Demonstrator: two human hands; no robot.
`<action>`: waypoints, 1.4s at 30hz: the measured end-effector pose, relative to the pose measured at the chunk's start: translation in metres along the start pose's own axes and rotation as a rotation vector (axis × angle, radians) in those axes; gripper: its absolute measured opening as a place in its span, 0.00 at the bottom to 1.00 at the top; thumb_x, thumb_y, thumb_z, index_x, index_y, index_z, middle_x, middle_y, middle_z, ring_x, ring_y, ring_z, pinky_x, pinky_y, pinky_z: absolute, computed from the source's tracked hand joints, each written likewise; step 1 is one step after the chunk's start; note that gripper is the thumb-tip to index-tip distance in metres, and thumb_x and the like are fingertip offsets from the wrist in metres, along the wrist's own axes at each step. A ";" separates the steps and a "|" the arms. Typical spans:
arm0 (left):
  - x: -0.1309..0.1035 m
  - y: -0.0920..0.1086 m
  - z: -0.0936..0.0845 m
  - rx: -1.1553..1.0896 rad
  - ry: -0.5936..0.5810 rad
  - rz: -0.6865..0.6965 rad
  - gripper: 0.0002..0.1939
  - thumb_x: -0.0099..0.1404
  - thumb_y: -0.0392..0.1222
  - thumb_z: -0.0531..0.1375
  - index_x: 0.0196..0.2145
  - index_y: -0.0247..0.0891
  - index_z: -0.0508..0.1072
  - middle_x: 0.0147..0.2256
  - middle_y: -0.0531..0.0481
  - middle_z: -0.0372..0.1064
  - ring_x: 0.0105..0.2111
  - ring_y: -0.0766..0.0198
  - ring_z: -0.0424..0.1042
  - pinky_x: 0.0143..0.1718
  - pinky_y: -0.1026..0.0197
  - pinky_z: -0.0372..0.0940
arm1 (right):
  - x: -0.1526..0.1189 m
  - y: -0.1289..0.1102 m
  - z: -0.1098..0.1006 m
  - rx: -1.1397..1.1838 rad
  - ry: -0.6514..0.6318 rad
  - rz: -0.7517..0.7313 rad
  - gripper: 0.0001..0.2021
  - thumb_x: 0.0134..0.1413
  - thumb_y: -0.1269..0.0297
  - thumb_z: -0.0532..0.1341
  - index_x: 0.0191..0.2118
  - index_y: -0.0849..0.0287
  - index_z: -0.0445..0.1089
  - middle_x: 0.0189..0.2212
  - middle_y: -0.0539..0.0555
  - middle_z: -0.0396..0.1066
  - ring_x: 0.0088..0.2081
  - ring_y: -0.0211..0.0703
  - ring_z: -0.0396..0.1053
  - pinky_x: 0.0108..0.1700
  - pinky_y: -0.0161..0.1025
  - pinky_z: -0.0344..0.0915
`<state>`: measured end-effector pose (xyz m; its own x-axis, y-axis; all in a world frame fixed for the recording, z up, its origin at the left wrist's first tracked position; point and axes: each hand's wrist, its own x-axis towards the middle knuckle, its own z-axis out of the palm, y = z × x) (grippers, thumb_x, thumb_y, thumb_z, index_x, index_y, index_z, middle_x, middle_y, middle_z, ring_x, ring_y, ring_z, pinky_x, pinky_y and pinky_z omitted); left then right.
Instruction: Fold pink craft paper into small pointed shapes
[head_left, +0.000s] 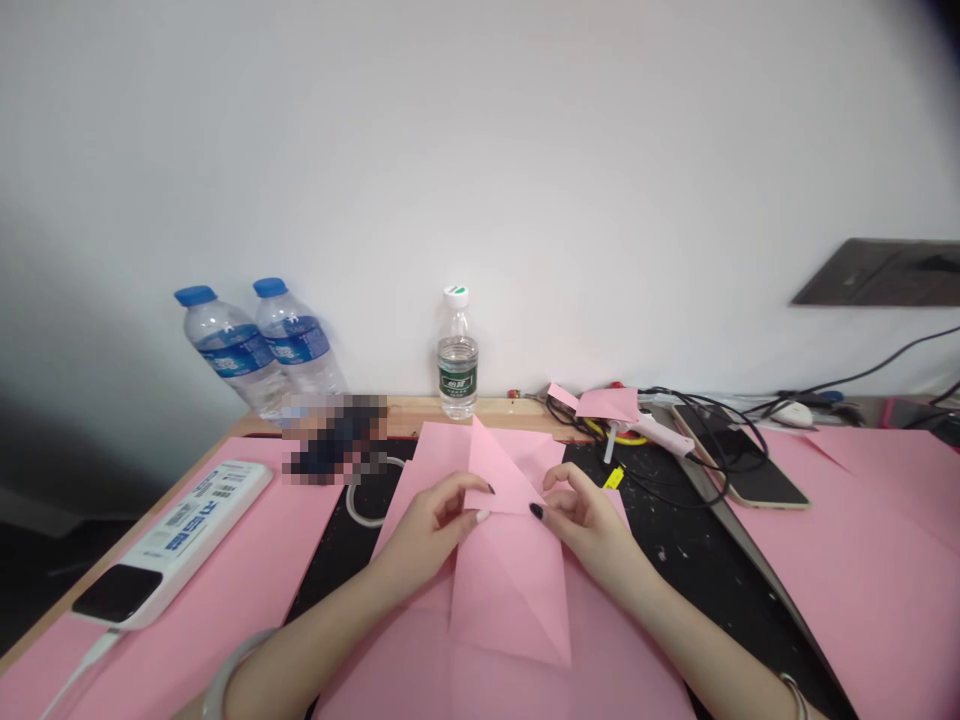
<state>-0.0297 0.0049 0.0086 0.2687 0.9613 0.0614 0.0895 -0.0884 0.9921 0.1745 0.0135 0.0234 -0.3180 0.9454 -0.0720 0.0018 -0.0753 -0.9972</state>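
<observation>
1. A folded pink paper (pixel 513 585) is lying directly in front of the person, its long axis running away from the body toward the wall, its pointed tip facing the wall.
2. The left hand (pixel 433 518) is pinching the paper's left edge between thumb and index finger, while the right hand (pixel 589 518) is closing thumb and curled index finger on the opposite corner.
3. The paper is sitting between both sets of fingertips, neither hand being clearly nearer; the flap's straight lower edge is running crosswise from one thumb to the other.
4. Beneath it, larger pink sheets (pixel 607 650) are covering part of a black mat (pixel 675 560).
5. Beyond, a small water bottle (pixel 457 375) is standing near the wall; a glue gun (pixel 656 432) and a phone (pixel 750 465) are resting to the right.
6. Leftward, a dark thing (pixel 337 440) is lying under pixelation, so its kind is staying unclear.
</observation>
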 end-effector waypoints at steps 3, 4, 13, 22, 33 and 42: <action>0.001 -0.001 0.000 0.033 -0.003 -0.026 0.11 0.58 0.37 0.60 0.40 0.40 0.72 0.42 0.48 0.70 0.43 0.59 0.68 0.45 0.59 0.62 | 0.001 0.001 -0.003 -0.134 0.062 -0.067 0.07 0.50 0.61 0.59 0.31 0.57 0.63 0.19 0.45 0.62 0.21 0.34 0.60 0.22 0.31 0.54; 0.001 -0.001 0.000 0.028 -0.006 -0.044 0.13 0.56 0.37 0.62 0.41 0.40 0.72 0.43 0.48 0.70 0.43 0.58 0.68 0.45 0.58 0.62 | 0.001 0.001 -0.004 -0.161 0.079 -0.086 0.06 0.50 0.62 0.60 0.31 0.58 0.65 0.22 0.47 0.65 0.24 0.36 0.63 0.25 0.32 0.58; -0.002 0.009 -0.002 0.172 0.125 0.012 0.15 0.54 0.38 0.65 0.41 0.42 0.75 0.42 0.47 0.72 0.42 0.57 0.69 0.45 0.57 0.64 | -0.002 0.003 -0.004 -0.372 0.116 -0.128 0.13 0.43 0.67 0.65 0.39 0.54 0.74 0.34 0.53 0.76 0.38 0.50 0.71 0.37 0.44 0.68; -0.005 0.012 -0.004 0.237 0.129 0.132 0.07 0.58 0.43 0.62 0.34 0.40 0.76 0.28 0.51 0.64 0.30 0.63 0.65 0.34 0.62 0.61 | -0.004 0.000 -0.010 -0.441 0.176 -0.332 0.04 0.49 0.66 0.62 0.27 0.56 0.74 0.28 0.53 0.71 0.32 0.44 0.68 0.36 0.40 0.64; -0.001 0.008 -0.007 -0.077 -0.035 0.001 0.11 0.63 0.46 0.56 0.35 0.36 0.72 0.30 0.51 0.64 0.27 0.66 0.63 0.29 0.65 0.59 | -0.004 0.001 -0.001 -0.099 0.070 -0.012 0.13 0.52 0.57 0.59 0.23 0.58 0.60 0.18 0.45 0.58 0.20 0.33 0.54 0.20 0.31 0.50; -0.002 0.006 0.003 0.072 -0.118 -0.075 0.07 0.59 0.39 0.59 0.29 0.33 0.74 0.29 0.49 0.70 0.29 0.64 0.66 0.30 0.65 0.59 | -0.008 -0.001 0.005 -0.427 0.026 -0.070 0.05 0.49 0.66 0.59 0.25 0.60 0.68 0.23 0.50 0.68 0.27 0.39 0.64 0.28 0.33 0.58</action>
<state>-0.0272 0.0018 0.0144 0.3692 0.9289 -0.0300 0.1805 -0.0400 0.9828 0.1721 0.0041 0.0254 -0.3074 0.9516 0.0014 0.3744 0.1223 -0.9192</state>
